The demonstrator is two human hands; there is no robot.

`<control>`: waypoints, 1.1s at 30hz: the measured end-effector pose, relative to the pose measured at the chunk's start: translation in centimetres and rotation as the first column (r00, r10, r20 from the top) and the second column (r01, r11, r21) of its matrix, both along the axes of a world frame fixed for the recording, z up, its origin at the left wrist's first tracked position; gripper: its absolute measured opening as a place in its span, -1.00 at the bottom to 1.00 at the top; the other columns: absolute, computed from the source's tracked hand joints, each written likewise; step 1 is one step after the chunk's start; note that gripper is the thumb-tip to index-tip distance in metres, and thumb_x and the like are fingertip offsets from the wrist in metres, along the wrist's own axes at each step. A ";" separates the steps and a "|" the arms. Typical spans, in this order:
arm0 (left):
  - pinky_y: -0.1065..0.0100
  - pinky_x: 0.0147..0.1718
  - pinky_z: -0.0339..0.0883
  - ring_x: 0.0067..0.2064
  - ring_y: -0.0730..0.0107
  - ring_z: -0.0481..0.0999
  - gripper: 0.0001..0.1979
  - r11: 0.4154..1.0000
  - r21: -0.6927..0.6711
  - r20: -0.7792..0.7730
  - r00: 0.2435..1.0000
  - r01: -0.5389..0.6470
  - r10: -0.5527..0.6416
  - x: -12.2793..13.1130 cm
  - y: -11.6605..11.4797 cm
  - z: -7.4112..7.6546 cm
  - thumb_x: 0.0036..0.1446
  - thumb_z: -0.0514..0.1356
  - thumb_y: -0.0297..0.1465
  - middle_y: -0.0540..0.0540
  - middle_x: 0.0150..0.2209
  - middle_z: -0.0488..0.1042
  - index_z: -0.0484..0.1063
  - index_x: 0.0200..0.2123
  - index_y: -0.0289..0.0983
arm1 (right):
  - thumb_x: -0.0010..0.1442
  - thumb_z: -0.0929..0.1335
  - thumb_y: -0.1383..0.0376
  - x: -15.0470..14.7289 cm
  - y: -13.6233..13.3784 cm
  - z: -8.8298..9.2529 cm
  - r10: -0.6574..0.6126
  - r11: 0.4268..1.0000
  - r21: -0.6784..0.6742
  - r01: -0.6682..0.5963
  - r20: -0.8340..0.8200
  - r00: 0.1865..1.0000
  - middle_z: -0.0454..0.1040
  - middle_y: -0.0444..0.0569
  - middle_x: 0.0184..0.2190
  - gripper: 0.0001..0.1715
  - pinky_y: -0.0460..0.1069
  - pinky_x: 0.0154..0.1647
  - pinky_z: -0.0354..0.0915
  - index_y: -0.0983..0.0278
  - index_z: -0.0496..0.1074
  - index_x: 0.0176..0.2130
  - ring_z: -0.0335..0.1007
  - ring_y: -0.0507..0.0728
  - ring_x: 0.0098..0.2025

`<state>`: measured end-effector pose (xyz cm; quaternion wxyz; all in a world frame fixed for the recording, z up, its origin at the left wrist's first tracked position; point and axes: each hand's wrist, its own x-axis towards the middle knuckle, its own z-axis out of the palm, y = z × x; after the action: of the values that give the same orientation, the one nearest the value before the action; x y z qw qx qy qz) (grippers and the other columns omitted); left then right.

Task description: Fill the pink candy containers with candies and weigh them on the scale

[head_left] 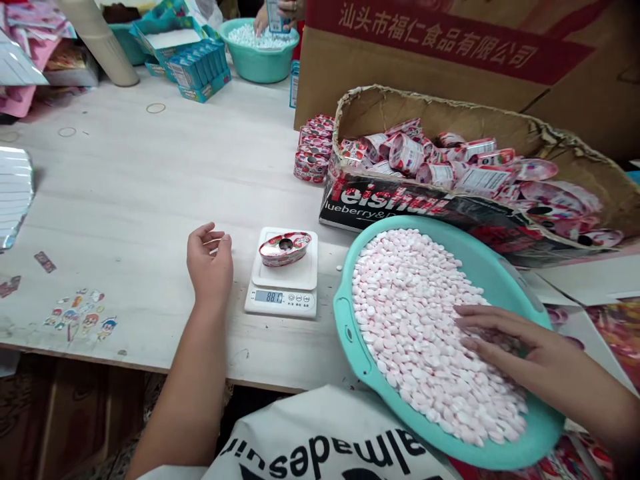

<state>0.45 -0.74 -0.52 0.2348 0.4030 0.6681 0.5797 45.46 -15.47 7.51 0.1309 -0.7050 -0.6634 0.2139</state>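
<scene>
My left hand (pixel 210 262) rests on the table left of a white digital scale (pixel 283 273), its fingers loosely curled and apart, nothing in them. On the scale lies a red and white oval candy tin (pixel 285 249) with a dark round hole on top; the display appears to read 88.1. My right hand (pixel 517 350) reaches over the right side of a teal basin (pixel 363 360), fingers stretched out and touching the pale pink candy tablets (pixel 425 320) heaped inside. No tablet shows in its grasp.
A torn cardboard box (pixel 380 200) of red tins stands behind the basin, with several stacked tins (pixel 313 150) at its left. Farther back are teal candy boxes (pixel 200 70) and another teal basin (pixel 263 63), where another person's hands (pixel 280 13) hold a blue box.
</scene>
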 end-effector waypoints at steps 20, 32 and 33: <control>0.12 0.08 0.47 0.04 0.14 0.59 -0.41 0.824 -0.138 -0.484 0.688 0.550 -0.540 4.0 4.8 8.8 0.10 0.29 -0.22 -0.19 0.09 0.56 0.38 0.21 -0.22 | 0.14 0.36 -0.11 -0.7 0.3 -0.5 -0.157 0.984 0.043 0.174 -0.265 0.951 0.60 0.05 -0.14 -0.50 0.14 -0.06 0.44 0.20 0.56 -0.17 0.53 0.27 -0.13; -0.17 0.29 0.14 0.23 -0.19 0.37 -0.67 0.708 -0.016 -0.731 0.475 0.706 -0.490 9.6 18.0 8.1 -0.09 0.37 -0.24 -0.28 0.08 0.50 0.51 -0.21 -0.20 | 0.30 0.30 0.09 -1.2 -0.2 0.5 -0.130 0.988 0.045 0.145 -0.235 0.963 0.53 0.02 -0.04 -0.68 0.11 0.08 0.34 0.19 0.52 -0.10 0.44 0.22 0.01; -0.25 0.30 0.06 0.28 -0.24 0.29 -0.59 0.737 0.053 -0.734 0.527 0.674 -0.429 9.7 17.5 9.1 -0.04 0.35 -0.20 -0.34 0.16 0.42 0.47 -0.11 -0.22 | 0.31 0.30 0.10 -1.3 -0.3 0.7 -0.123 0.989 0.056 0.139 -0.227 0.966 0.52 0.03 -0.02 -0.67 0.12 0.10 0.33 0.20 0.52 -0.09 0.44 0.22 0.03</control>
<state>10.18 16.78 8.61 0.0765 0.8115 0.4315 0.3866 44.18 -15.73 8.21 0.2436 -0.7138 -0.6036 0.2584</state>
